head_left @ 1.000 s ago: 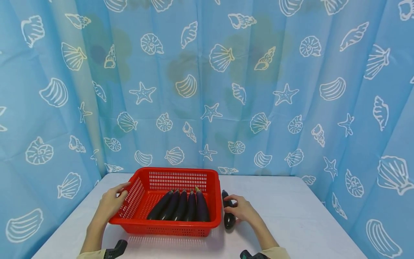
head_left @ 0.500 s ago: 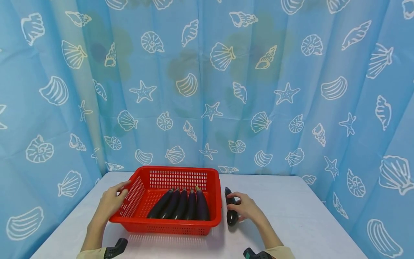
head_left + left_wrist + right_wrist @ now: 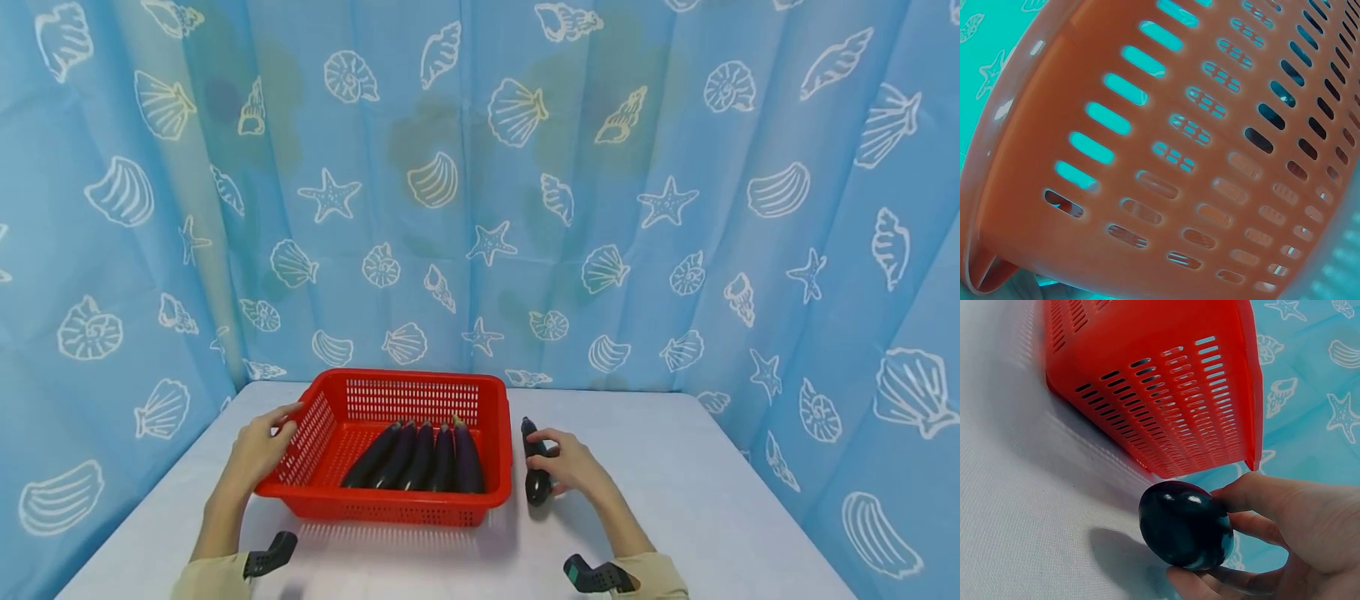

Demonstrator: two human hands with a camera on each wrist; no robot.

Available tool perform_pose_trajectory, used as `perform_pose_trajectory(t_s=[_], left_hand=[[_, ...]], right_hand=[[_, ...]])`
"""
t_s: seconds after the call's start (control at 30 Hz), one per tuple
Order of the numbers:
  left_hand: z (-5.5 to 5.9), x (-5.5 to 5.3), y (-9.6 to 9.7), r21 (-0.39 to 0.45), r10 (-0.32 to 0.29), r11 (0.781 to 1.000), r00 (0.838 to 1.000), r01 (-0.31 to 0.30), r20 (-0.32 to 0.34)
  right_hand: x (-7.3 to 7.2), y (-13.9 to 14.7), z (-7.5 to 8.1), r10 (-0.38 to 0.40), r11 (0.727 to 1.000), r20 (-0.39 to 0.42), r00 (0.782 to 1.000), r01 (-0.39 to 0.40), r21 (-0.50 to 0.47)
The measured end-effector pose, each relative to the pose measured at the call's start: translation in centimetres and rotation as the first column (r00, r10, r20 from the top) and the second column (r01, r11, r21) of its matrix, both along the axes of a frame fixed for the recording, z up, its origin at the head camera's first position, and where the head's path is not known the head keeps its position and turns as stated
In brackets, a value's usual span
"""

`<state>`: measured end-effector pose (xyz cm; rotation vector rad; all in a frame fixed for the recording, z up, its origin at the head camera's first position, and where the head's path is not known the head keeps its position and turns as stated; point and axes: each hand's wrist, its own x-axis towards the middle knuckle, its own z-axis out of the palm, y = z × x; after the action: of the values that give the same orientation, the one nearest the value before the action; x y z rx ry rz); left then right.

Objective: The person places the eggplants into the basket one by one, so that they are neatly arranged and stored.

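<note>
My right hand point(image 3: 570, 462) grips a dark purple eggplant point(image 3: 537, 489) just right of the red plastic basket point(image 3: 390, 505). In the right wrist view the rounded end of that eggplant point(image 3: 1182, 525) shows between thumb and fingers, its shadow on the white cloth beside it. At the basket's left side is my left hand point(image 3: 258, 446), fingers loosely bent and fingertips right at the rim. The left wrist view shows mostly the slotted basket wall point(image 3: 1210, 181), with the hand out of sight. Several eggplants point(image 3: 420, 458) lie side by side inside the basket.
The basket stands on a table with a white cloth point(image 3: 645, 475). A blue curtain point(image 3: 570, 275) with white shell and starfish prints hangs behind and along both sides. Black devices point(image 3: 596, 575) are strapped at both wrists.
My right hand has shifted slightly to the right with the eggplant, a little away from the basket. My left hand stays at the rim. The head view has tilted slightly down.
</note>
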<state>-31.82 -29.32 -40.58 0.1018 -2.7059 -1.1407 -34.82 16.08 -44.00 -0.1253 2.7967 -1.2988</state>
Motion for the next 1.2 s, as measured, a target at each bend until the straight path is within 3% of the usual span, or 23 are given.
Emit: perform_pose_trajectory(t_s=[0.33,0.67,1.2], left_hand=[[-0.4,-0.3,0.0,-0.003,0.009,1.000,1.000,-0.009,0.013],[-0.4,-1.0,0.2,-0.034,0.001,0.999,1.000,-0.001,-0.013],[0.2,-0.3,0.0,-0.040,0.003,0.999,1.000,-0.004,-0.019]], right_hand=[[-0.3,0.2,-0.4,0.009,1.000,0.011,1.000,-0.009,-0.021],[-0.6,0.9,0.7,0.004,0.999,0.010,1.000,-0.003,-0.048],[0.2,0.9,1.0,0.008,1.000,0.052,0.999,-0.006,-0.027]])
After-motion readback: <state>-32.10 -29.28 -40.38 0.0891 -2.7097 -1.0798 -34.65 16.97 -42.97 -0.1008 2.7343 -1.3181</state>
